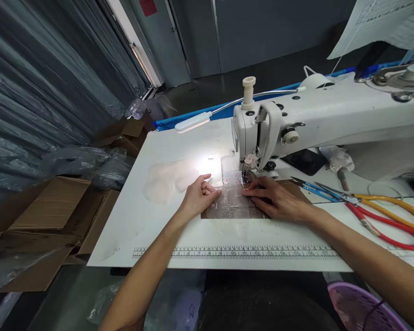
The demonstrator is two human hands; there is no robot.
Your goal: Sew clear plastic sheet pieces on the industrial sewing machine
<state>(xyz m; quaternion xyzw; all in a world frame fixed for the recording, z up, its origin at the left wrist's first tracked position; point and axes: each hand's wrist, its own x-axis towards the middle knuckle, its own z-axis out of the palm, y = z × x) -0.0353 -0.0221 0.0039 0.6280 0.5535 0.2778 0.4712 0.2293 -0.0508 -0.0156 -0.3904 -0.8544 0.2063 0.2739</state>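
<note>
Evidently, the plastic sheet [232, 200] lies between our hands: our left hand [197, 197], loosely curled, meets its left part, our right hand [276, 198], fingers bunched, its right. We cannot tell whether either pinches. Just beyond, the sewing machine [313, 112] blocks; scissors [352, 199] lie rightward. Its long axis seemingly runs hand to hand.

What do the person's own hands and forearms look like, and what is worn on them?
The left hand and right hand are ungloved, with no rings visible. The left forearm and right forearm are bare: no sleeve, watch or bracelet shows.
</note>
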